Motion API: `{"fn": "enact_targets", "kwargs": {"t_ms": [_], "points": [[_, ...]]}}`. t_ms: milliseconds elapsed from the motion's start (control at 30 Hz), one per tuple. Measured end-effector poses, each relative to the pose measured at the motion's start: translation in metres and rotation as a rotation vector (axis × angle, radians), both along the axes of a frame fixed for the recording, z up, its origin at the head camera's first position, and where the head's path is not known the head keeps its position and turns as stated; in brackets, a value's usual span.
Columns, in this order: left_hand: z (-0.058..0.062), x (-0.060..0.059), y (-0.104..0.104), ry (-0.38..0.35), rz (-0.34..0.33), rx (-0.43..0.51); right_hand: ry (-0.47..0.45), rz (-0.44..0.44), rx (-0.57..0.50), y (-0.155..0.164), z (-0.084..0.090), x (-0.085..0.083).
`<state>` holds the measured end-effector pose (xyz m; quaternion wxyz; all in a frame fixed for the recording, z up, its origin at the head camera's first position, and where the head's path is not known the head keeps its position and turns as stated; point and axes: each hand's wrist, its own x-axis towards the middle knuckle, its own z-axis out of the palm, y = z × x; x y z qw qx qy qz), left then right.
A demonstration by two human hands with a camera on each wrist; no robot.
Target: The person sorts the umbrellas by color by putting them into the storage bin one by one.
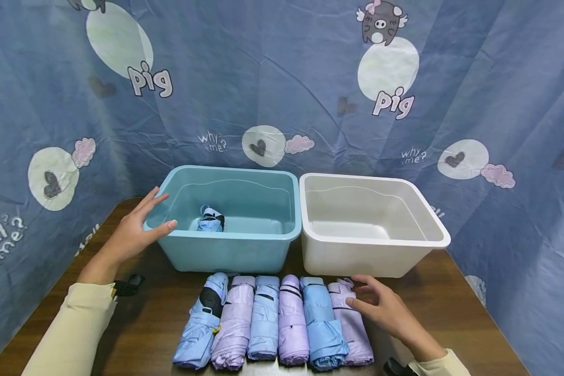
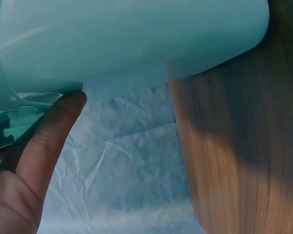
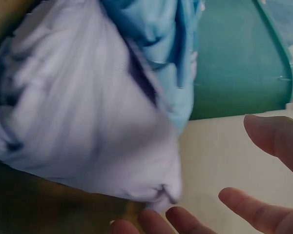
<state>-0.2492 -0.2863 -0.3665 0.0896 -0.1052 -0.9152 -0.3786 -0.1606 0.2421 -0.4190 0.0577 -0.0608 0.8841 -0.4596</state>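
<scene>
My left hand is at the left end of a teal bin, fingers spread and thumb stretched over the front rim. In the left wrist view one straight finger lies against the bin's side. A folded blue umbrella lies inside this bin. My right hand hovers by the top end of the rightmost folded purple umbrella, fingers parted and relaxed. The right wrist view has that umbrella beside the fingertips, with nothing gripped. Left of it lies a folded blue umbrella.
Further left in the same row lie a purple umbrella, a blue one, another purple one and another blue one. A white bin stands right of the teal one on the wooden table. A blue printed cloth hangs behind.
</scene>
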Motion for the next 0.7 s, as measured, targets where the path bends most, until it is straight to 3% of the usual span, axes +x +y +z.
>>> {"fn": "enact_targets", "kwargs": {"t_ms": [300, 533, 700], "points": [[-0.003, 0.000, 0.000, 0.000, 0.006, 0.000, -0.012, -0.006, 0.058, 0.000, -0.020, 0.008], [-0.005, -0.001, -0.001, 0.013, 0.008, 0.011, -0.014, 0.036, 0.052, -0.004, -0.021, 0.013], [-0.003, -0.001, 0.000, 0.001, 0.011, 0.010, -0.016, 0.043, 0.104, -0.006, -0.020, 0.015]]}}
